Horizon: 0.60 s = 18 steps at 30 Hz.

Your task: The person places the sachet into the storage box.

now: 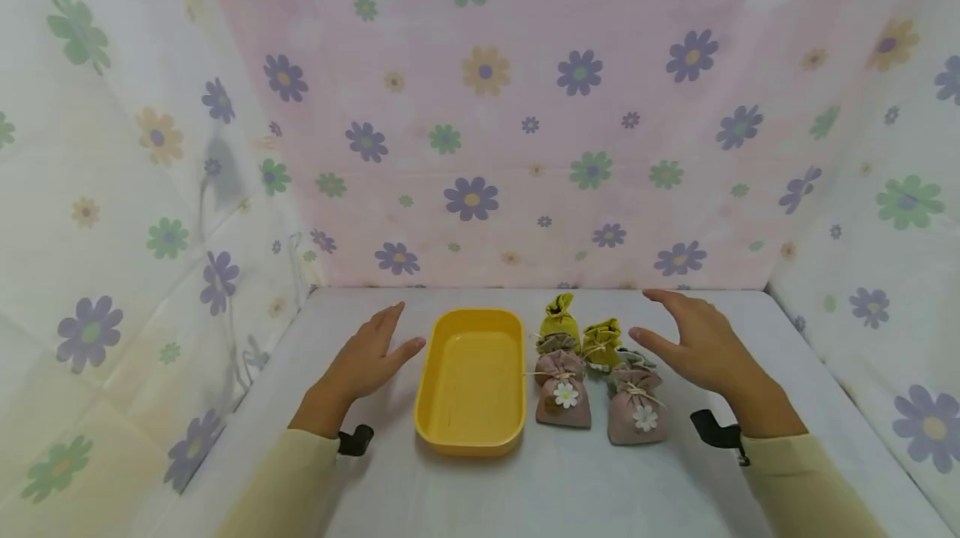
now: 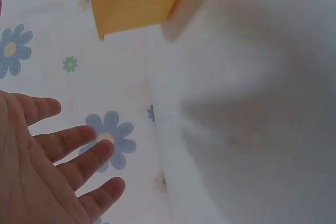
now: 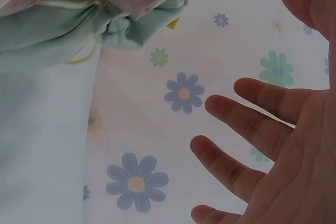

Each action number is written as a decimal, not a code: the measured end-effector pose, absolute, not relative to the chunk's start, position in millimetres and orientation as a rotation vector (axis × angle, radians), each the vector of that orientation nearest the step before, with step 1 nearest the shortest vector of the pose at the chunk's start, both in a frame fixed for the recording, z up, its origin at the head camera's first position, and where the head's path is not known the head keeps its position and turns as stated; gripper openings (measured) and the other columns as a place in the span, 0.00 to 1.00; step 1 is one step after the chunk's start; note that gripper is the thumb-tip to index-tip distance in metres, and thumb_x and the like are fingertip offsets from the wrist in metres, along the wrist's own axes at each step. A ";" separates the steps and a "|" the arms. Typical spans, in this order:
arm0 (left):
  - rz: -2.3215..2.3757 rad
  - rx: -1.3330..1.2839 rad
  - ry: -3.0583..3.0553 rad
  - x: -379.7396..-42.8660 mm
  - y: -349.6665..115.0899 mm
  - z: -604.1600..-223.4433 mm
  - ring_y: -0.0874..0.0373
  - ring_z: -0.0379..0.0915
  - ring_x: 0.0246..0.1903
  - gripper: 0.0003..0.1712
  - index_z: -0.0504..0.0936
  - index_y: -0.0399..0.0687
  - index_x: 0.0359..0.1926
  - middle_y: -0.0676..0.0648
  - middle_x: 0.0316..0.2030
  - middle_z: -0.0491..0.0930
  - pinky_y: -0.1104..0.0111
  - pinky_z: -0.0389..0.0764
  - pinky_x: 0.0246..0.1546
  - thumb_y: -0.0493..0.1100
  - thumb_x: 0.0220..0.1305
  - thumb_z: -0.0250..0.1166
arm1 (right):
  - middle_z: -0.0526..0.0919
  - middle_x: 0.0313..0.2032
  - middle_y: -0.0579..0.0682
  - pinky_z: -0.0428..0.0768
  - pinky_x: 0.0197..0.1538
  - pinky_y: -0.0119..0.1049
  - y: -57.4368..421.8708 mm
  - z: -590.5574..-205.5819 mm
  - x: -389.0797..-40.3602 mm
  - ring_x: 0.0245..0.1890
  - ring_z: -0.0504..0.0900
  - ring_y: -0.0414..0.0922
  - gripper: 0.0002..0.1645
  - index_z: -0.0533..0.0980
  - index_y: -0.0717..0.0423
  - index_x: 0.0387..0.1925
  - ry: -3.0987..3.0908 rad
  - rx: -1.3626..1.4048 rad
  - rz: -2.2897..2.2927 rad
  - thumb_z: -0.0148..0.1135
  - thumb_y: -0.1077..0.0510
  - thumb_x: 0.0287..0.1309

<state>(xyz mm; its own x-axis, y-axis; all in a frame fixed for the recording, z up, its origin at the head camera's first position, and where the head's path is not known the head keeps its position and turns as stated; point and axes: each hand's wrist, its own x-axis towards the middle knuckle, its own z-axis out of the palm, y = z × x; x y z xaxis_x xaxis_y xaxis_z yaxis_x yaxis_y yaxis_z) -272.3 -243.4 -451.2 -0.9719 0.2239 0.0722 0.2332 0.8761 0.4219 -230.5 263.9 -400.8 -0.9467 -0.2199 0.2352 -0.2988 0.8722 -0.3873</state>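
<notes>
A yellow rectangular tray (image 1: 471, 444) with rounded corners lies on the white table. Just left of it, my left hand (image 1: 372, 354) hovers with fingers extended, holding nothing; the left wrist view shows that hand (image 2: 58, 166) spread below the tray's wall (image 2: 136, 3). Several small drawstring pouches stand right of the tray: two pink ones with white flowers (image 1: 562, 413) (image 1: 636, 428) in front, yellow-green ones (image 1: 558, 321) (image 1: 602, 346) behind. A pale green pouch (image 3: 58, 40) shows in the right wrist view. My right hand (image 1: 693, 342) is spread beside the pouches, touching none.
Floral cloth (image 1: 525, 113) hangs as a wall behind the table, and similar cloth covers both sides. The white tabletop (image 1: 570, 492) stretches toward me in front of the tray and pouches. A black strap piece (image 1: 716, 429) sits at each wrist.
</notes>
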 end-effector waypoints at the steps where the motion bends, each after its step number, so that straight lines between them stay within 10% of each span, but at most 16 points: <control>1: -0.700 -0.361 -3.026 -272.2 -241.1 -452.8 0.33 0.53 0.77 0.57 0.47 0.54 0.84 0.38 0.81 0.52 0.32 0.59 0.72 0.81 0.66 0.46 | 0.69 0.73 0.62 0.61 0.68 0.76 263.0 -400.6 -230.0 0.72 0.65 0.67 0.49 0.63 0.55 0.76 -2.860 0.400 0.653 0.56 0.28 0.67; 12: -1.028 -0.325 -3.009 -269.0 -223.2 -467.2 0.36 0.48 0.79 0.53 0.48 0.56 0.83 0.39 0.81 0.50 0.33 0.54 0.74 0.74 0.69 0.54 | 0.77 0.67 0.55 0.73 0.63 0.70 244.5 -406.0 -233.0 0.66 0.74 0.61 0.40 0.72 0.51 0.70 -2.812 0.442 0.733 0.66 0.37 0.64; 18: -1.191 -0.273 -2.965 -266.9 -218.4 -475.6 0.38 0.61 0.74 0.51 0.50 0.58 0.83 0.42 0.80 0.54 0.36 0.66 0.71 0.72 0.69 0.56 | 0.79 0.66 0.55 0.74 0.63 0.69 232.6 -411.5 -234.9 0.65 0.76 0.60 0.40 0.75 0.51 0.67 -2.796 0.472 0.744 0.66 0.32 0.62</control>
<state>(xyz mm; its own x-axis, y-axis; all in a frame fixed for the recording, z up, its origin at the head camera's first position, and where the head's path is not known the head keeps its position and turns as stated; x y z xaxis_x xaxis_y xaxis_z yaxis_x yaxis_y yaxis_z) -266.9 -218.4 -475.6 -0.9834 0.1814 0.0030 0.1330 0.7097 0.6918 -234.9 232.6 -411.5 -0.9268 -0.2509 0.2794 -0.3565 0.8215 -0.4451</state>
